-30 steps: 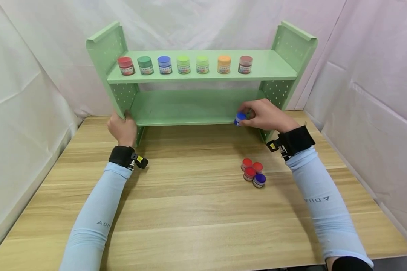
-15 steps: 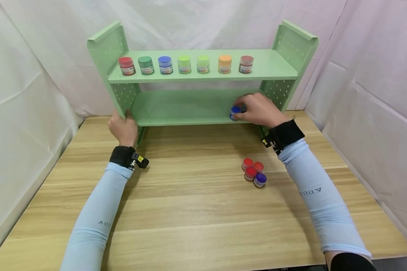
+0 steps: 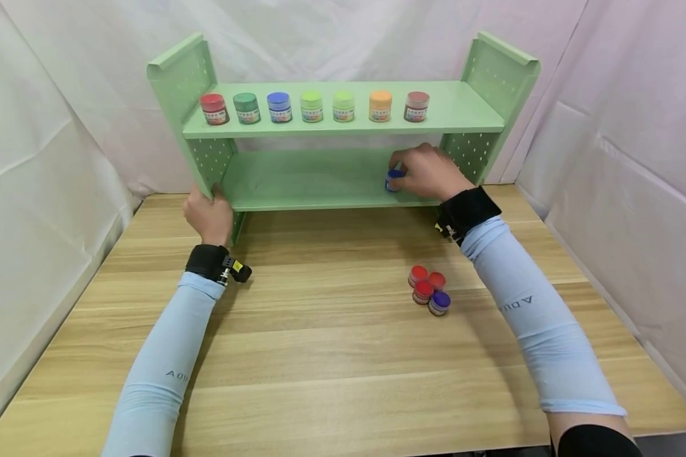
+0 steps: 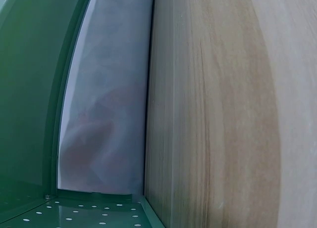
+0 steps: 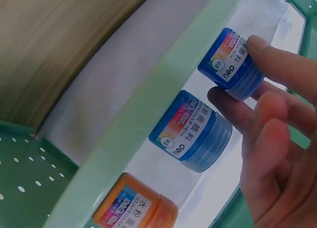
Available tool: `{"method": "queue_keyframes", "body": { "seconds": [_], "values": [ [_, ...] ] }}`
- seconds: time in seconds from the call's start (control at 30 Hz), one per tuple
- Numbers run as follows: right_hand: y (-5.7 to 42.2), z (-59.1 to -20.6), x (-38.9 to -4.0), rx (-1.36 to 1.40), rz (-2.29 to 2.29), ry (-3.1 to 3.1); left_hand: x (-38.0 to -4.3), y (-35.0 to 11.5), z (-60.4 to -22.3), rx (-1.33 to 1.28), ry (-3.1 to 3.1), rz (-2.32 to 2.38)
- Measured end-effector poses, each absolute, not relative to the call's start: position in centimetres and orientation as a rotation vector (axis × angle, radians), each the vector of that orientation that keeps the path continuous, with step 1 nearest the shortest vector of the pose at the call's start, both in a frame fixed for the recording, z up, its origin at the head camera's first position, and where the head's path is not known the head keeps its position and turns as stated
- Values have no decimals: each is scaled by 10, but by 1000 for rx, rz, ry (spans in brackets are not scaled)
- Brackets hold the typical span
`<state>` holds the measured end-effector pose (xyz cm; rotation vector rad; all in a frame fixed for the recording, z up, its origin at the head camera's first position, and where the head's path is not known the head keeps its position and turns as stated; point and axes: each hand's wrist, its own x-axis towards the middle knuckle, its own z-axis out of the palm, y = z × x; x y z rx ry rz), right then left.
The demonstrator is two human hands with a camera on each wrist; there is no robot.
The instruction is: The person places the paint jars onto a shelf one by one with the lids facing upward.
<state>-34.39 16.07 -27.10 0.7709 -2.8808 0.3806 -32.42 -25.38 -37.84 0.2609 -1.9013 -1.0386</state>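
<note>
My right hand (image 3: 431,171) pinches a small blue paint jar (image 3: 393,180) between thumb and fingers, low over the lower shelf board (image 3: 303,178). In the right wrist view, this labelled jar (image 5: 230,62) stands at the board's front edge, beside a second blue jar (image 5: 190,131) and an orange jar (image 5: 136,203). Those two are hidden behind the hand in the head view. My left hand (image 3: 208,217) grips the lower left side panel (image 3: 206,158) of the green rack. The left wrist view shows the rack's perforated panel (image 4: 79,213) but not the fingers.
On the upper shelf (image 3: 446,105) stands a row of several jars, from a red jar (image 3: 214,109) to a brownish-red jar (image 3: 416,106). Three red-lidded jars (image 3: 423,291) and a purple-lidded jar (image 3: 439,303) cluster on the wooden table (image 3: 297,355). White cloth hangs behind.
My right hand has carried the blue jar up, back and slightly left, from the shelf's front edge to over the lower board. My left hand keeps its grip on the rack.
</note>
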Motion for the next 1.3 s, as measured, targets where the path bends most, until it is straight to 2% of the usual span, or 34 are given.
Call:
{"method": "queue_keyframes", "body": {
  "seconds": [0.33, 1.3],
  "values": [
    [154, -267, -347, 703, 329, -2924, -325, -253, -377, 260, -1903, -1032],
    [165, -262, -339, 756, 256, -2909, -323, -253, -379, 250, -1886, -1026]
  ]
}}
